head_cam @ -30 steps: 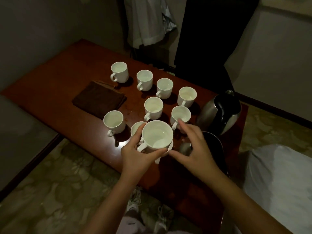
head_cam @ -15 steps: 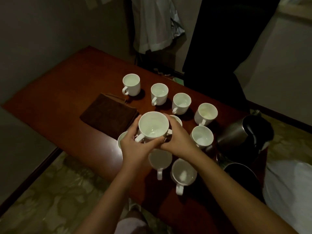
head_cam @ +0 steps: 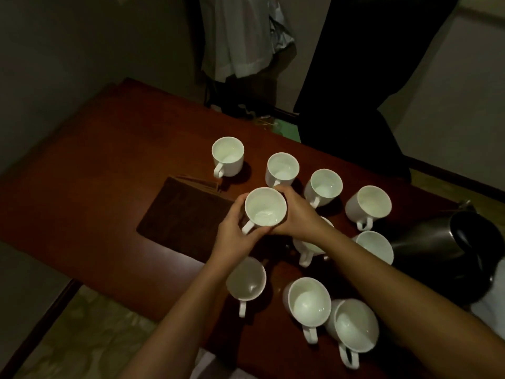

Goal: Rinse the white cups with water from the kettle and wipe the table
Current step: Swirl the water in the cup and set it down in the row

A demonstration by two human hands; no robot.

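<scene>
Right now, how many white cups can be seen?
10. One held cup in both hands; four in the far row; two mid-right, partly hidden by the right arm; three near. More may be hidden.

cloth: left of the cups, on the table
kettle: at the table's right edge
held cup: above the cups' middle
</scene>
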